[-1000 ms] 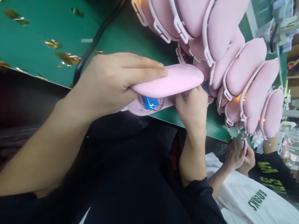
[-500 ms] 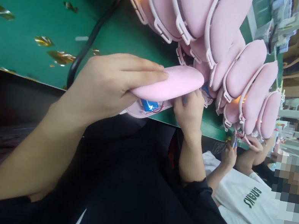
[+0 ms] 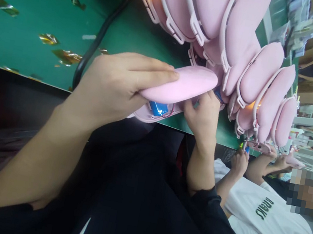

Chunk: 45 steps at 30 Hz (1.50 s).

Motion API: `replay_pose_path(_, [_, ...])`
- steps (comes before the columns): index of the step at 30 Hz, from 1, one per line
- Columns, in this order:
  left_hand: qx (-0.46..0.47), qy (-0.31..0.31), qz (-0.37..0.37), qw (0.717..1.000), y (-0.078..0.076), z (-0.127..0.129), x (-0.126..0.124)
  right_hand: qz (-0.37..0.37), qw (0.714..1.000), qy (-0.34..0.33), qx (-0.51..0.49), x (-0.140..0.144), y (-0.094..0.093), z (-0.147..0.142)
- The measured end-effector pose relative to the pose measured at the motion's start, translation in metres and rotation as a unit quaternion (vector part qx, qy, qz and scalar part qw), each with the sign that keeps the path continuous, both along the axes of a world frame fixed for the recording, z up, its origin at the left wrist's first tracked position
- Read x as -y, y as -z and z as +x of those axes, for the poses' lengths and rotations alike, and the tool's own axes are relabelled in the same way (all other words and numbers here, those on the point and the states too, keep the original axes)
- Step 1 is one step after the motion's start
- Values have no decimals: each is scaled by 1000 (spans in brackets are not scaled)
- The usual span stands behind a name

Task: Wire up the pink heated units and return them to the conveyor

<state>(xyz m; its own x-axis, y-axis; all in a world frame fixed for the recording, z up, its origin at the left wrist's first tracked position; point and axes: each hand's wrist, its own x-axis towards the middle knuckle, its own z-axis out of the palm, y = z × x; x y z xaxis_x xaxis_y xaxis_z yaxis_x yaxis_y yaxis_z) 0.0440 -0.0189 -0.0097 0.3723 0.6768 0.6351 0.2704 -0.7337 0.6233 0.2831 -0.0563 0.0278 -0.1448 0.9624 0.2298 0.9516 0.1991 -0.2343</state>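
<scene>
Two hands on one pink shell (image 3: 183, 82) mid-frame at the green bench (image 3: 41, 12) edge: left hand (image 3: 116, 85) clamps it, right hand (image 3: 202, 115) pinches underneath, so I'd keep the blue battery (image 3: 158, 108) wires clear before pressing anything.

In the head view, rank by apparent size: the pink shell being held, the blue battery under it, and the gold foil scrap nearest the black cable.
1. Pink shell, by far the largest, though nearest the camera.
2 and 3. Blue battery and gold foil scrap look alike; the battery is partly hidden, so I won't rank them.
</scene>
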Motion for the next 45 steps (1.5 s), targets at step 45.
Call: replay_pose_path(45, [-6,5,0,1000,2,-2,-1,-141,986,81,-23,-21,-36,-15])
